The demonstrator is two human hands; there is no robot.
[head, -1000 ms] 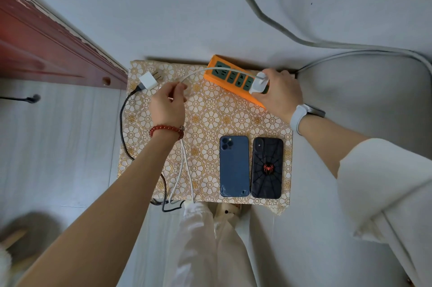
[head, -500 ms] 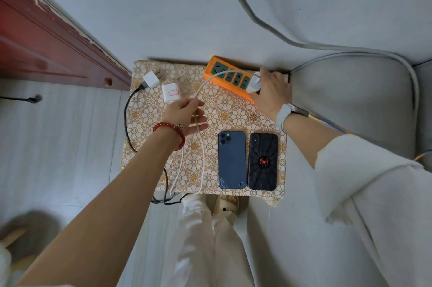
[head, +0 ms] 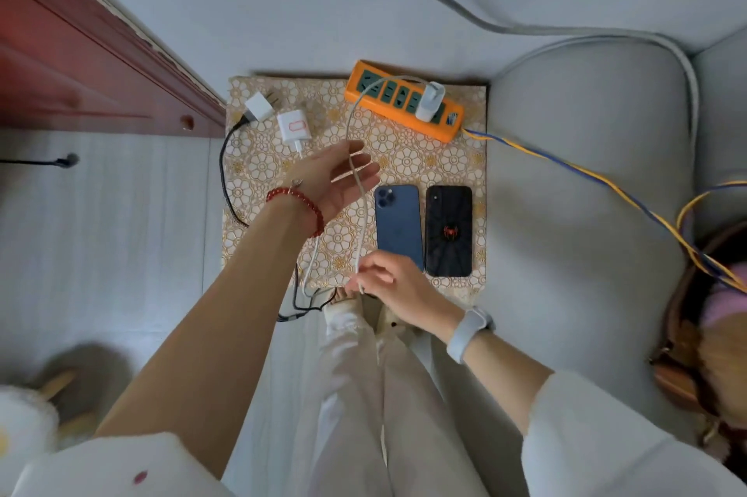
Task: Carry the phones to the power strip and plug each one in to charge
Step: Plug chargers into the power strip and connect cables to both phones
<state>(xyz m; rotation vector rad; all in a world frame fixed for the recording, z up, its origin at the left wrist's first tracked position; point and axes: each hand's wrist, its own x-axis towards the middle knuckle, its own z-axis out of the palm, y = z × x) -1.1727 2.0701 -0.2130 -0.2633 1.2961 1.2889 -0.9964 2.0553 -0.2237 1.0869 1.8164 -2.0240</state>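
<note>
An orange power strip point(head: 394, 114) lies at the far edge of a patterned mat point(head: 428, 161), with a white charger point(head: 430, 100) plugged into it. Its white cable point(head: 351, 124) loops down across my left hand point(head: 337, 179), which is palm up with fingers spread. My right hand point(head: 390, 280) pinches the same cable near the mat's front edge. A blue phone point(head: 398, 225) and a black phone with a red spider point(head: 448, 229) lie face down side by side on the mat, just right of the cable.
Two more white chargers point(head: 258, 107) point(head: 294, 127) lie unplugged on the mat's far left, one with a black cable point(head: 222, 173). A yellow-blue cord point(head: 586, 177) runs right from the strip over a grey cushion point(head: 586, 173). A red wooden frame point(head: 93, 43) stands at the left.
My right hand left the plugged-in charger and came down to pinch the cable near the mat's front edge. My left hand turned palm up and opened under the cable.
</note>
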